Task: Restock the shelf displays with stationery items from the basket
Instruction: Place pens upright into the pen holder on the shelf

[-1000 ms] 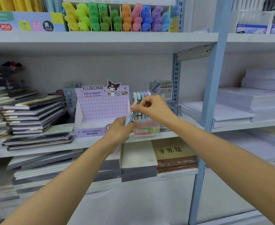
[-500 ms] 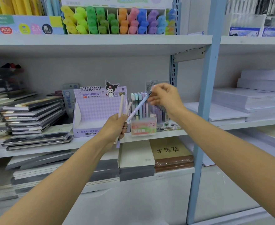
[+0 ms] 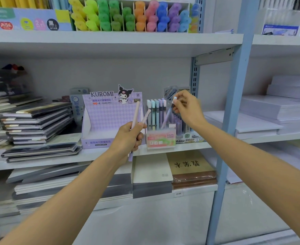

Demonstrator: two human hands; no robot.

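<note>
My left hand [image 3: 128,138] grips two pale pink pens [image 3: 136,114] that stick up in front of the purple Kuromi display box [image 3: 103,117]. My right hand [image 3: 186,108] pinches the white-capped top of a lilac pen [image 3: 166,117], whose lower end dips into the clear pen display holder [image 3: 160,137] on the middle shelf. Several pastel pens stand upright in that holder. The basket is out of view.
Stacks of notebooks [image 3: 37,124] lie left of the Kuromi box. A blue upright post [image 3: 232,110] stands right of my right hand, with stacks of white paper [image 3: 278,110] beyond it. Highlighters [image 3: 131,16] fill the shelf above; notebooks [image 3: 189,167] lie on the shelf below.
My right hand drew the lilac pen out of my left hand, carried it right, and lowered its tip into the clear holder. My left hand stayed in place with two pens.
</note>
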